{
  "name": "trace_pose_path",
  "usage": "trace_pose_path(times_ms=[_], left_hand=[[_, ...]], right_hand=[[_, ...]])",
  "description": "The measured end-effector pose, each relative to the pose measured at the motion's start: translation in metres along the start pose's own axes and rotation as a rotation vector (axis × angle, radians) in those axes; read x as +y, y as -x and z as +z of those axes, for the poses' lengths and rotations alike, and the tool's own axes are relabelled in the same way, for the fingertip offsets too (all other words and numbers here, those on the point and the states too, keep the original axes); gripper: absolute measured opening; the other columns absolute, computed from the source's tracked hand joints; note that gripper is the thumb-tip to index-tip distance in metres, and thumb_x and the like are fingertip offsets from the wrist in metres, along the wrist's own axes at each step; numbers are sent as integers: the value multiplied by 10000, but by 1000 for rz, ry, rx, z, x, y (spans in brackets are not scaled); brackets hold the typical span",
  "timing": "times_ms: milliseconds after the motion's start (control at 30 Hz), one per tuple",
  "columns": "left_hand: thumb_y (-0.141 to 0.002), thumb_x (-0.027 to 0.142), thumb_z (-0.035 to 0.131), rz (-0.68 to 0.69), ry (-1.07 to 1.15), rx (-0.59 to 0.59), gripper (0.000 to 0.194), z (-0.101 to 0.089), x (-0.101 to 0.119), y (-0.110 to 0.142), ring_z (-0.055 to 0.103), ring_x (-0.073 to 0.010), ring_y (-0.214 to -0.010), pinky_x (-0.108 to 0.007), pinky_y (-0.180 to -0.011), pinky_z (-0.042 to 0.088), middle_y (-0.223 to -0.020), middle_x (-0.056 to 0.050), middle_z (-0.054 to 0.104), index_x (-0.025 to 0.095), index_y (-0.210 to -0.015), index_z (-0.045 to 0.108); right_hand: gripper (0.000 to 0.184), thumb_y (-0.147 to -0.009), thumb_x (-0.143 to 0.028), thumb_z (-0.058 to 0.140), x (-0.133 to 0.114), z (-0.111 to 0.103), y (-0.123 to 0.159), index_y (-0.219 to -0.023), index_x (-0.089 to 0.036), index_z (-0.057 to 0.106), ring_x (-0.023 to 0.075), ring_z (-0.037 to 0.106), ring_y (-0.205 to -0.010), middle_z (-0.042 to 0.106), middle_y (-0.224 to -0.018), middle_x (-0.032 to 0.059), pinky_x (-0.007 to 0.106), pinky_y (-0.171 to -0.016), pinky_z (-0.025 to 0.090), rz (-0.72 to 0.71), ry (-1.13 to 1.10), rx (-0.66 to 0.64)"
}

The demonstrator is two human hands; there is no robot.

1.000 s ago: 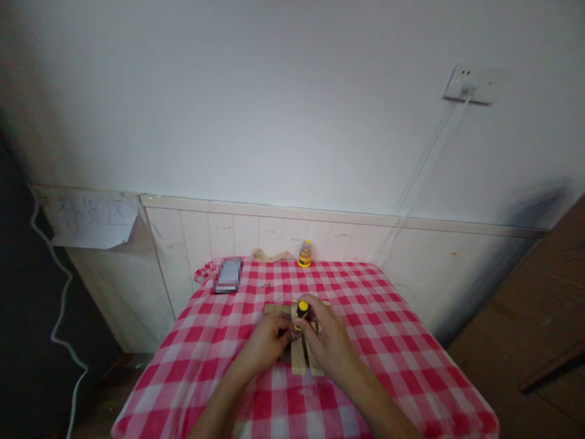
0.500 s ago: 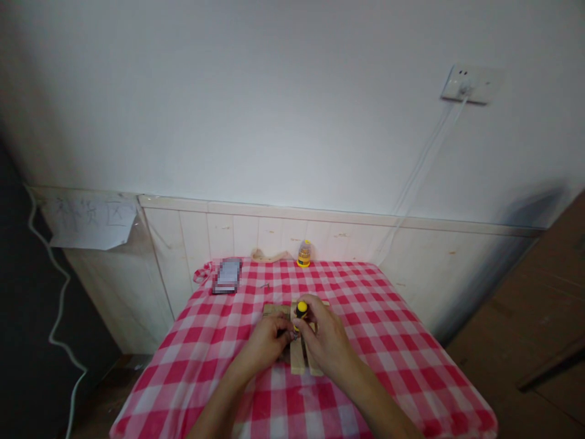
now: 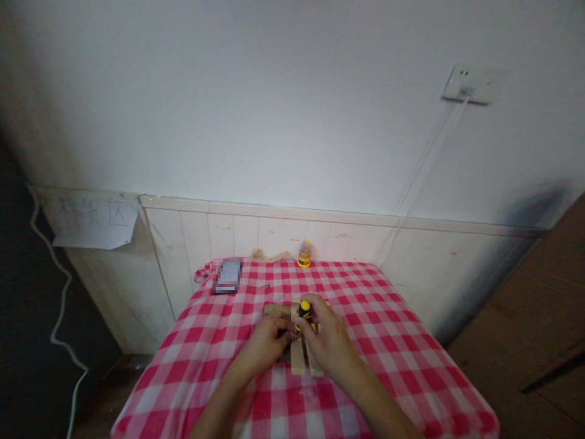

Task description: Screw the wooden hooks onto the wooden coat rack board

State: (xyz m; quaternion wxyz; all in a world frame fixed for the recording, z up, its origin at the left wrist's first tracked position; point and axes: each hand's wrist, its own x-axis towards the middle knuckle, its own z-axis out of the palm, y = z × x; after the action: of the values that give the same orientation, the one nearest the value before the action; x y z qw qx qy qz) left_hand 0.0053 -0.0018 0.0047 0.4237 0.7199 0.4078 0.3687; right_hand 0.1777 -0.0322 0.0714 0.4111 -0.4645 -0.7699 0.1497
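Observation:
My right hand (image 3: 326, 326) is closed around a screwdriver (image 3: 304, 308) with a yellow and black handle, held nearly upright. Its tip points down at pale wooden strips (image 3: 298, 360) lying side by side. Close to the tip, the fingers of my left hand (image 3: 269, 338) are pinched together over the strips' left edge. Something small and metallic shows by those fingertips, too small to make out. Under my left hand lies a darker wooden board (image 3: 275, 310), partly covered by the hand and the strips.
A red and white checked cloth (image 3: 365, 353) covers the table. Toward the back stand a yellow-capped bottle (image 3: 304, 255) and a phone-like dark device (image 3: 227, 276) with a blurred screen. A small metal piece (image 3: 265, 285) lies between them and the boards. Behind is a wall.
The top of the screwdriver handle has tipped slightly to the right in my right hand. My left hand stays in place by the strips.

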Motion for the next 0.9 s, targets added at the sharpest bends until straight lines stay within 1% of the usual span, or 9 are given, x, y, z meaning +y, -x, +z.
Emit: trace_pose_path(times_ms=[67,133,267,367,467,667,800,900], left_hand=[[-849,145,597,-1,20,0,205,1,-2,0,619,-181,-761,-255,-674,456,-825,-51,722,155,-814,799],[-867,184,623,-2,35,1,188,1,-4,0,617,-180,-751,-255,-671,457,-812,-50,722,158,-818,802],[-886,261,666,-2,54,9,187,1,-5,0,597,-167,-709,-252,-655,449,-774,-43,702,156,-799,795],[-884,258,661,8,70,7,191,1,-5,0,591,-162,-704,-249,-652,447,-776,-43,695,151,-790,789],[-894,254,638,10,81,-4,207,1,-4,1,598,-165,-712,-250,-652,450,-792,-50,700,149,-804,791],[-903,322,668,0,43,20,245,1,-2,0,629,-188,-770,-264,-687,474,-823,-66,718,151,-772,785],[-904,323,671,5,21,35,253,0,0,0,637,-203,-825,-274,-729,487,-850,-72,716,155,-745,775],[-907,317,667,1,15,18,250,0,2,0,623,-200,-811,-274,-726,484,-822,-60,702,158,-742,768]], right_hand=[[377,-902,-135,620,2,1,1,-1256,-266,622,254,697,-948,736,-1066,55,388,-837,561,-24,-4,11],[412,-912,-138,621,3,1,1,-1298,-282,622,258,697,-991,748,-1126,58,405,-873,558,-42,-9,9],[368,-905,-123,636,0,-2,1,-1241,-271,657,269,689,-1021,762,-1116,60,424,-905,542,-52,11,-18],[357,-898,-114,641,-4,-4,0,-1222,-264,662,259,690,-1002,763,-1103,58,403,-889,539,-50,22,-27],[357,-889,-105,644,-5,-4,0,-1208,-262,662,252,693,-983,764,-1090,53,389,-871,539,-37,26,-27],[345,-903,-115,624,-4,-4,0,-1216,-260,645,257,692,-981,760,-1091,62,406,-874,544,-37,39,-23],[339,-913,-117,590,-8,-6,2,-1221,-252,633,261,688,-1009,747,-1106,74,427,-904,547,-88,41,-26],[372,-914,-113,555,-12,-9,5,-1257,-247,611,265,678,-1052,727,-1139,90,434,-917,551,-118,47,-47]])
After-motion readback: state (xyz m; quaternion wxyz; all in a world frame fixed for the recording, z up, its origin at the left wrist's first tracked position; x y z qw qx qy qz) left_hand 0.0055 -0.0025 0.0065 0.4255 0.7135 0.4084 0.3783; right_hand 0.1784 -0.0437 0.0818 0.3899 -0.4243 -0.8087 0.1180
